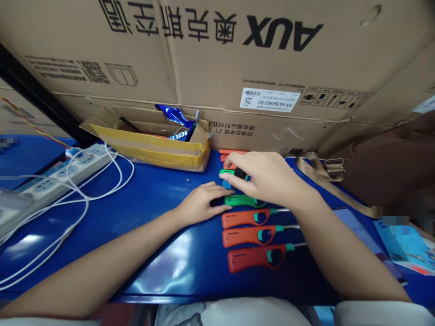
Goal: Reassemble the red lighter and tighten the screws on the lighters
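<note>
A row of long-nosed lighters lies on the blue table [163, 253]. The three nearest me are orange [253, 236]; beyond them lies a green lighter [243, 200], and more green and orange ones sit behind my hands. My left hand [200, 202] rests flat on the table, its fingertips pressing the butt end of the green lighter. My right hand [263, 176] hovers over the same lighter, fingers pinched on a small black-handled tool [239, 174] whose thin tip points down at the lighter's end.
An open cardboard box [152, 147] taped in yellow holds a blue packet at the back. A white power strip [64, 174] with white cables lies at left. A huge cardboard carton [238, 68] walls the back. A strap [322, 176] and papers [408, 244] lie at right.
</note>
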`<state>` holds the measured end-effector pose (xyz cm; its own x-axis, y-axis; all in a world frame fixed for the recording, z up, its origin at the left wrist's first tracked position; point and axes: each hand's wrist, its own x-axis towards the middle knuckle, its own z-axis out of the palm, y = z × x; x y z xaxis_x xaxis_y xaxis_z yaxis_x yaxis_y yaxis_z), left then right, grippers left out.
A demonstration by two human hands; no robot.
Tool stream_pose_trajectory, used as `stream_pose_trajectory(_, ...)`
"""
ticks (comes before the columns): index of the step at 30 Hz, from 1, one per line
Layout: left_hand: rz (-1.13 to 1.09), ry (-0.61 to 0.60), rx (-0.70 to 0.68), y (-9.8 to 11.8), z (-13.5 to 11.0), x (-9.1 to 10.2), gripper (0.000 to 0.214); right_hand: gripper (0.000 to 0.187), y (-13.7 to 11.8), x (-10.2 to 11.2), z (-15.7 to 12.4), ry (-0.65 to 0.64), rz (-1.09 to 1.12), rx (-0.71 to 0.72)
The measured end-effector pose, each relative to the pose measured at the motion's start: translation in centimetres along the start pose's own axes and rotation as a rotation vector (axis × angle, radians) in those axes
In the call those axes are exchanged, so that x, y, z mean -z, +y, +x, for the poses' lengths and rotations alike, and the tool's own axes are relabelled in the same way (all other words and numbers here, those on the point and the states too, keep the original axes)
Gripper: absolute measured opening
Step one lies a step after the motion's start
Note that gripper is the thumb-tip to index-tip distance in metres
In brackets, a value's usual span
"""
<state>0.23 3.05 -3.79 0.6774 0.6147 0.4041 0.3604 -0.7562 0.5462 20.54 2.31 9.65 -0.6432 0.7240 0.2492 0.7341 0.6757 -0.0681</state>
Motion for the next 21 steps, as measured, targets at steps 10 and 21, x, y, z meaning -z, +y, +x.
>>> stream_pose_trajectory(10,0.008,-0.015,-0.008,0.24,-0.01,0.12,0.030,0.033,-0.40,0.07,-0.08,-0.036,-0.032,-0.065)
stream_pose_trajectory(21,0.037,-0.019,0.071,0.27,-0.12,-0.02,0.027,0.023,-0.29,0.28,-0.12,-0.037,0.004,0.004)
